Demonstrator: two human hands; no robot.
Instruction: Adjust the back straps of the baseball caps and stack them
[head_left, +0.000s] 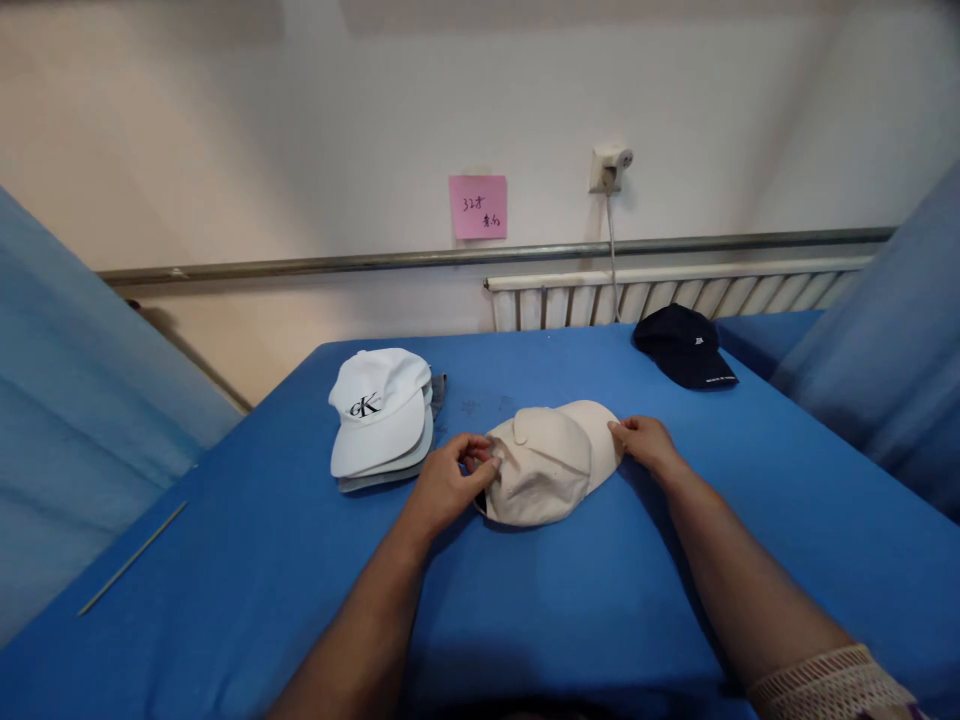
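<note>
A cream baseball cap (541,470) lies on the blue-covered table with its brim pointing right. My right hand (643,440) pinches the edge of that brim between thumb and fingers. At the back of the crown, my left hand (454,480) has its fingers curled against the fabric, thumb and fingertips close together on the cap. Just left of it sits a stack of caps, with a white cap (382,405) with black lettering on top and grey ones beneath. A black cap (682,345) rests at the far right with its brim toward me.
The blue sheet (262,560) covers the table. A thin stick (133,558) lies near its left edge. Behind stand a radiator (675,292) and a metal rail (360,263), with a pink note (478,207) and a plugged socket (606,168) on the wall. Blue curtains (82,420) hang at both sides.
</note>
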